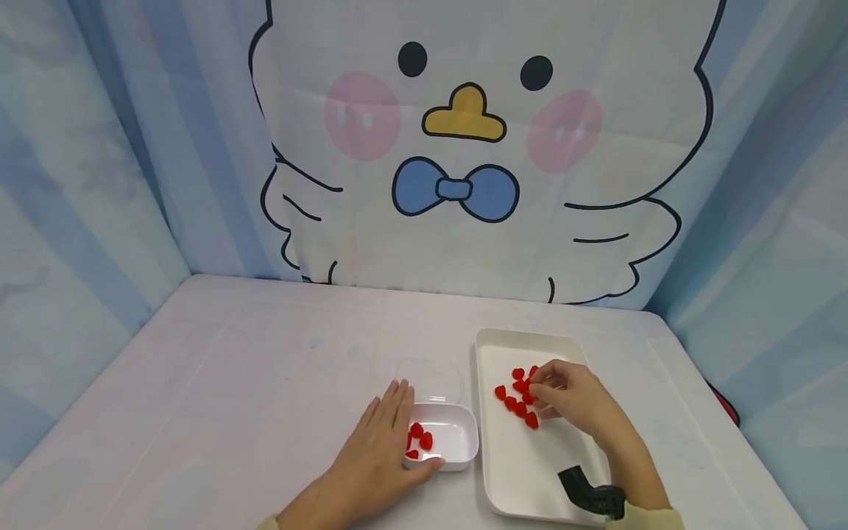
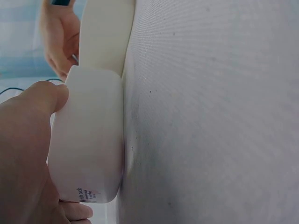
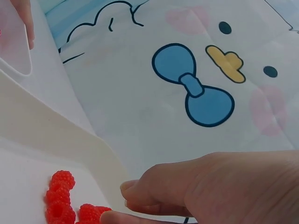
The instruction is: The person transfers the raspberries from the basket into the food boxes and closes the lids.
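While the left hand [image 1: 384,445] lies flat with pretty much straight fingers along the left side of a small white box [image 1: 453,438], its thumb sits at the near rim, so in the head view I'd call that touching, not clenching. A few raspberries [image 1: 426,441] are in the box, over toward the left. That hand covers the box's left end, so I can't tell which way its long axis runs. A clear lid [image 1: 429,380] lies on the table [image 1: 232,397] just at the far side. Right beside the box is a white tray [image 1: 520,471], long axis running near to far, with a bunch of red raspberries [image 1: 510,403] on its far half. Part of the bunch makes a diagonal line from far left to near right. The right hand [image 1: 575,394] is at the right edge of the bunch, fingers bent; which way each berry points is too small to make out.

Left wrist view: thumb against the box's near wall, fingertips at its left end, small lettering [image 2: 84,192] down there too.

Right wrist view: one berry [image 3: 60,212] turns its hollow end to the camera. A fingertip meets another berry, but I can't tell if it's pinched.
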Available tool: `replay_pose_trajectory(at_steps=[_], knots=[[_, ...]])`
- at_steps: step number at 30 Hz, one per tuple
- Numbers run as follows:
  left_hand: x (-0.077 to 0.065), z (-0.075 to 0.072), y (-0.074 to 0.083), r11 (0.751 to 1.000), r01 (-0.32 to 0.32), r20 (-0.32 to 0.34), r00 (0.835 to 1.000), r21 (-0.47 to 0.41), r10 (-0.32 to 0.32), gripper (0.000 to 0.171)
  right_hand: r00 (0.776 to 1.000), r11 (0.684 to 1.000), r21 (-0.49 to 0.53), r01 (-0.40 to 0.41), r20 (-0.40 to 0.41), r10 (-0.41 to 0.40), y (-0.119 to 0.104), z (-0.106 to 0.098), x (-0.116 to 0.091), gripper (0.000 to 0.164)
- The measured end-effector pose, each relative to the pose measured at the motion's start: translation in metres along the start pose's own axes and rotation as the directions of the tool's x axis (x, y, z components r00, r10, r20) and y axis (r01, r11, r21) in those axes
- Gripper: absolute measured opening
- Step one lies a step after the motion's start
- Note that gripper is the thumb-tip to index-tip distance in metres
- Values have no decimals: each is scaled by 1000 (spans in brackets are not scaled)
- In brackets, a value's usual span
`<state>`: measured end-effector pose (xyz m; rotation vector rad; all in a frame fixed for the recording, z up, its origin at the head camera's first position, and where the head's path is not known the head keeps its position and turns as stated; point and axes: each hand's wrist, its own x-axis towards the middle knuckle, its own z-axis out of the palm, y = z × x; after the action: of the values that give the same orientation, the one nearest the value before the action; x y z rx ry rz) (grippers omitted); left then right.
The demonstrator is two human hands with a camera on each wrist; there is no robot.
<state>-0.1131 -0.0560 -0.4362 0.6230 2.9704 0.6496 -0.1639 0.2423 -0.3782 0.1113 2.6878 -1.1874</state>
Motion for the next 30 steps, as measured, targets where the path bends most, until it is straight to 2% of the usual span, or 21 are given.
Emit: replay_pose_trajectory(at_steps=[18, 30], knots=[[-1, 0, -1, 1000, -7, 10, 1000, -12, 7, 102, 995, 996, -62, -59, 72, 63, 7, 6, 1, 19], [-1, -2, 0, 1000, -1, 17, 1000, -17, 2, 103, 994, 994, -82, -67, 82, 74, 5, 8, 2, 15]])
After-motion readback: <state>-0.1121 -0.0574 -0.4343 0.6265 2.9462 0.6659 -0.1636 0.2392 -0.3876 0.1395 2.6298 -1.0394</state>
